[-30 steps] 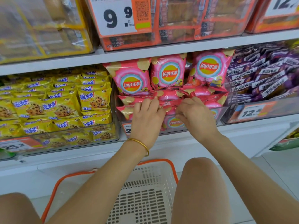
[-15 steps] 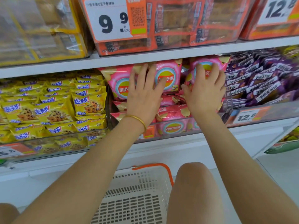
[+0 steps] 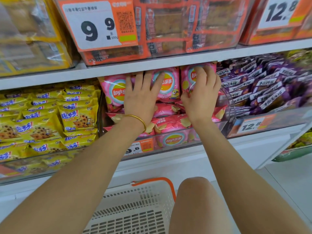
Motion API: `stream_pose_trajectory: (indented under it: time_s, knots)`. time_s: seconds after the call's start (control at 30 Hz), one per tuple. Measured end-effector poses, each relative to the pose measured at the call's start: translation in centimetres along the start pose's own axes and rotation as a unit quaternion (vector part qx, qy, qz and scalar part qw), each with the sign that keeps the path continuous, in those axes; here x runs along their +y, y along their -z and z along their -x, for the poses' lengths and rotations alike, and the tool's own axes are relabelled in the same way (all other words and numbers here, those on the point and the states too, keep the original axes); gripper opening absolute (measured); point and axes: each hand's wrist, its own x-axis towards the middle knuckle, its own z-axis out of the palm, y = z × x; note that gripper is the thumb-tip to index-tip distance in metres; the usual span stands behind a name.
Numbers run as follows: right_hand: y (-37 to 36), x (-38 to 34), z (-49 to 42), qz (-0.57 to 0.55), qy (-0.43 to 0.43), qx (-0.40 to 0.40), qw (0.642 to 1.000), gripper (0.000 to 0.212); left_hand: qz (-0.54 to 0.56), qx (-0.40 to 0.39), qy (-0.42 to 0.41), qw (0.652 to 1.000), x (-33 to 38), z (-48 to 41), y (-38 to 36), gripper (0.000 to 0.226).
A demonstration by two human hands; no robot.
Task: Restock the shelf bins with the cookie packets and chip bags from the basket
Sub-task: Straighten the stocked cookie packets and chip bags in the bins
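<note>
Pink chip bags (image 3: pixel 168 85) stand upright at the back of the clear middle bin (image 3: pixel 177 141), with more lying flat in front. My left hand (image 3: pixel 141 97), with a gold bangle on the wrist, presses flat with spread fingers against the upright bags. My right hand (image 3: pixel 200 93) lies on the right-hand upright bag, fingers slightly bent over its front. Yellow cookie packets (image 3: pixel 50 119) fill the bin to the left. The white basket (image 3: pixel 140 206) with an orange rim sits on the floor below, and the part in view shows no goods.
Purple snack packets (image 3: pixel 261 88) fill the bin on the right. The shelf above (image 3: pixel 152 63) carries orange boxed goods (image 3: pixel 168 27) and hangs close over the chip bags. My knee (image 3: pixel 195 200) is beside the basket. A green package (image 3: pixel 297 149) lies low right.
Both hands rose from the flat bags at the bin's front to the upright bags at the back, and now press further up and in against them.
</note>
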Motion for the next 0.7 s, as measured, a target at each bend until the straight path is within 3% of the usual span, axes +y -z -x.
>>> stream_pose_trajectory:
  time_s: [0.13,0.3,0.4,0.5,0.6,0.7]
  knots:
    - [0.2,0.4,-0.2,-0.049,0.01,-0.039,0.998,0.062,0.0,0.01,0.002,1.0,0.3,0.3,0.0,0.088]
    - [0.7,0.4,0.5,0.045,0.06,-0.064,0.995,0.061,0.063,0.023,-0.039,0.997,-0.8,1.1,1.1,0.067]
    - [1.0,-1.0,1.1,0.019,0.13,-0.06,0.99,0.057,0.115,0.058,-0.02,0.992,-1.9,2.9,2.2,0.052]
    - [0.3,-2.9,2.0,-0.026,0.184,-0.133,0.974,0.065,0.08,0.037,0.048,0.995,-3.1,4.4,2.3,0.063]
    - [-0.4,-4.1,2.1,0.008,0.167,-0.178,0.97,0.081,0.067,-0.018,0.079,0.994,-3.9,4.2,2.2,0.08]
    - [-0.8,-4.9,1.6,0.03,0.138,-0.19,0.972,0.083,0.078,-0.047,0.099,0.991,-4.3,3.2,2.3,0.088]
